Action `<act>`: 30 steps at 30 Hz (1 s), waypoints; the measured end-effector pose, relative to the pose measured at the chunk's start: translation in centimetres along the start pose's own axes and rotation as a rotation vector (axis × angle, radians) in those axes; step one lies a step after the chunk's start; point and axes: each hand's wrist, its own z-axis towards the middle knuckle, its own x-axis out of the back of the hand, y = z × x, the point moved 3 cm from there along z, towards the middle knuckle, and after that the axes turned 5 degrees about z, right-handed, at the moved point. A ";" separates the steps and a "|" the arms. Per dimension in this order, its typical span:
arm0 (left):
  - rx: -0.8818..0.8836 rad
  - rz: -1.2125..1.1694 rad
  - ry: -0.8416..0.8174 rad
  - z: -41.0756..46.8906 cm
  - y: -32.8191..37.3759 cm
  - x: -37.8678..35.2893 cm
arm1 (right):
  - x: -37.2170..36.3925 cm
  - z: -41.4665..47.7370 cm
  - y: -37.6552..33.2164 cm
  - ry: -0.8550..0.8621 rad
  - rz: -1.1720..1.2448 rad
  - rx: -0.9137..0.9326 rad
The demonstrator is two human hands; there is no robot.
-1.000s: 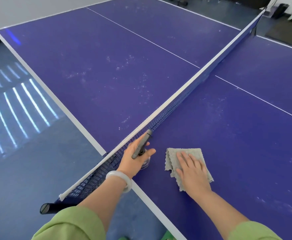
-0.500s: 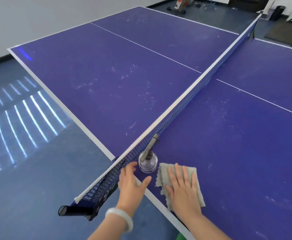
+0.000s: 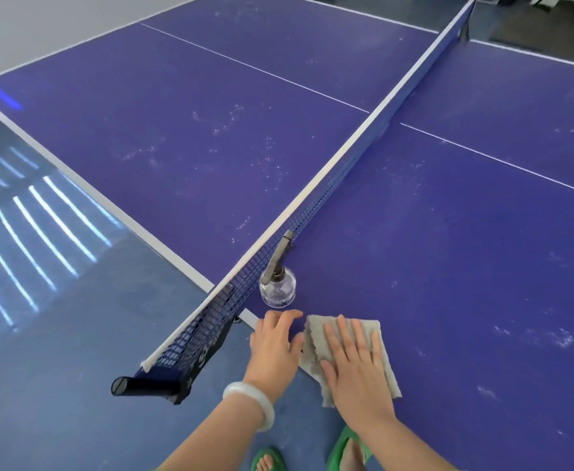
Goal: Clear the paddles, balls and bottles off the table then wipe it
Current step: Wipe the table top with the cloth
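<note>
A small clear spray bottle (image 3: 277, 287) with a grey nozzle stands on the blue table-tennis table (image 3: 448, 266), right beside the net (image 3: 312, 212) near the table's near edge. My left hand (image 3: 273, 346) rests with relaxed fingers at the table edge just in front of the bottle, not touching it. My right hand (image 3: 355, 365) lies flat on a grey cloth (image 3: 382, 355), pressing it onto the table at the edge. White dusty specks dot the table surface on both sides of the net.
The net post clamp (image 3: 142, 385) sticks out past the table edge at lower left. Blue floor (image 3: 57, 334) lies to the left and below. My feet in green sandals (image 3: 268, 462) stand under the edge.
My left hand has let go of the spray bottle and drawn back to the table edge. My right hand has slid the cloth back toward the edge.
</note>
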 end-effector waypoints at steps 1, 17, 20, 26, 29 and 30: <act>-0.010 0.023 -0.010 0.0 0.1 -0.3 | 0.0 -0.8 2.1 0.044 -0.038 -0.029; -0.265 0.274 0.036 2.4 4.5 -6.1 | 0.2 -10.9 12.2 0.123 -0.124 -0.301; -0.266 0.359 0.026 3.9 5.4 -6.9 | 0.9 -12.6 17.8 0.135 -0.042 -0.646; -0.145 0.417 0.033 8.0 6.6 -7.7 | 0.5 -7.8 11.7 0.063 -0.150 -0.350; -0.101 0.401 0.060 8.7 6.6 -8.7 | 1.4 -6.2 12.8 0.039 -0.139 -0.079; -0.103 0.413 0.093 8.7 6.5 -9.1 | 1.6 -6.5 14.6 0.083 -0.161 -0.091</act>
